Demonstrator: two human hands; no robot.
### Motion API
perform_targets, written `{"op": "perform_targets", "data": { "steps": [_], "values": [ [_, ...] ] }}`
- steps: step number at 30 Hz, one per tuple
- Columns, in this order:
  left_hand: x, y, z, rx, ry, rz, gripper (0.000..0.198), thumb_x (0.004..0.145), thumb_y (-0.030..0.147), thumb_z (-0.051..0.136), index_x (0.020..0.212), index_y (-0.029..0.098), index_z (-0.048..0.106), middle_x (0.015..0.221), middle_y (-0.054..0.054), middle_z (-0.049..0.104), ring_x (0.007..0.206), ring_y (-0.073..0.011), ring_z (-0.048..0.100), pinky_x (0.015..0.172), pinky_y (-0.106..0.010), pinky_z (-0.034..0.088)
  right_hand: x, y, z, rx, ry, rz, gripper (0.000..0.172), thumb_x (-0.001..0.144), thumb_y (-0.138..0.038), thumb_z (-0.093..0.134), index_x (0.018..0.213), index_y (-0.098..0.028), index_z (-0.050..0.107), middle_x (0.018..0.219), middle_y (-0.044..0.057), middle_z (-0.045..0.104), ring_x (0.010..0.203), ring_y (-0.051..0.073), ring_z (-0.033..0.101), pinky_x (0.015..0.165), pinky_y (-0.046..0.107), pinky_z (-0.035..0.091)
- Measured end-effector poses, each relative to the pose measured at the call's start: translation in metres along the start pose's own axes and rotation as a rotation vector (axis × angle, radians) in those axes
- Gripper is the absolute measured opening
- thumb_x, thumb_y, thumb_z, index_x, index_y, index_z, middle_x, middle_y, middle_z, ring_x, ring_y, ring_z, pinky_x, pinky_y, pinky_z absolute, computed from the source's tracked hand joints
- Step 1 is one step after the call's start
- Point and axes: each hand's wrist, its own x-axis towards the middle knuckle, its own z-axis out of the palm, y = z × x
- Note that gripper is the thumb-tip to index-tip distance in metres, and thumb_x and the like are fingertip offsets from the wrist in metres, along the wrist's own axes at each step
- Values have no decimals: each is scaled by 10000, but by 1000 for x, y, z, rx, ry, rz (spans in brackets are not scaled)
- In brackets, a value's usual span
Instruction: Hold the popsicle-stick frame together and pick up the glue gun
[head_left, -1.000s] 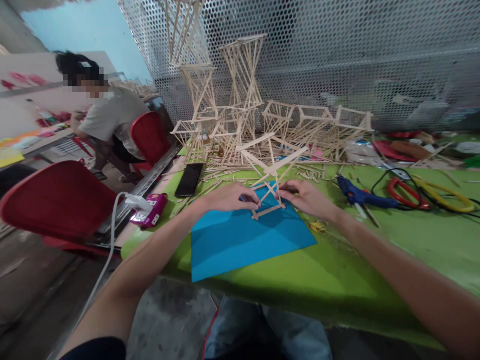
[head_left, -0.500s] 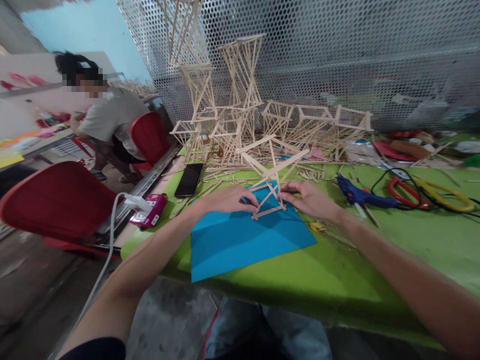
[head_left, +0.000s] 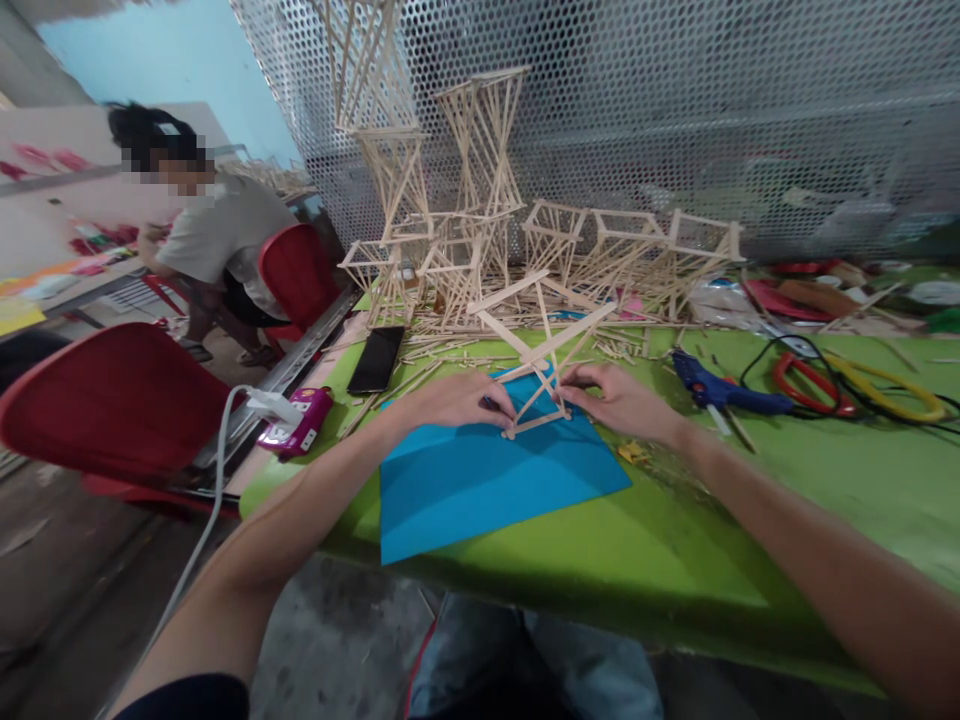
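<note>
Both hands (head_left: 540, 398) stay pinching the stick frame (head_left: 536, 350) on the blue sheet (head_left: 480, 480) — barely shifted since before.

I see pale, matt raw wood in the stick frame (head_left: 538, 355) under my bare left hand (head_left: 450, 400) and right hand (head_left: 619, 398). It stands on a smooth matt blue paper sheet (head_left: 487, 480). The green table cover (head_left: 675, 560) looks smooth with a dull sheen. Far behind, the perforated metal screen (head_left: 675, 120) is grey. Left, the red chair (head_left: 120, 400) is glossy plastic. Right, the blue glue gun (head_left: 724, 395) is plastic too.
</note>
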Motion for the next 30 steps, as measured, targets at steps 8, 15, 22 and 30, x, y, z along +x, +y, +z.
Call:
{"op": "perform_targets", "data": {
  "steps": [8,15,22,30],
  "values": [
    [1,-5,3,-26,24,42,275,1009,456,644,938,298,857,1078,25,827,917,-146,726,766,-244,437,0,7,2,-21,13,4,365,1007,-559,563,1034,-233,724,1037,72,791,895,237,713,800,370,548],
    [1,-7,5,-5,44,47,250,1007,439,658,944,305,860,1019,50,832,842,-122,719,725,-236,428,0,9,3,-29,22,-11,345,1019,-536,551,1029,-231,713,1044,70,784,923,234,715,818,358,550],
    [3,-8,5,-5,48,43,246,1000,441,657,947,316,862,1031,39,837,856,-135,734,739,-225,449,0,13,5,-35,18,18,350,1027,-548,541,1063,-241,703,1040,56,778,908,229,710,829,367,544],
    [-9,-5,-8,4,79,30,259,966,500,697,1021,314,869,1080,23,839,921,-161,771,774,-221,515,-3,6,3,-27,20,33,342,1022,-541,546,1033,-241,710,1037,54,785,893,221,705,830,366,541]
  ]
}}
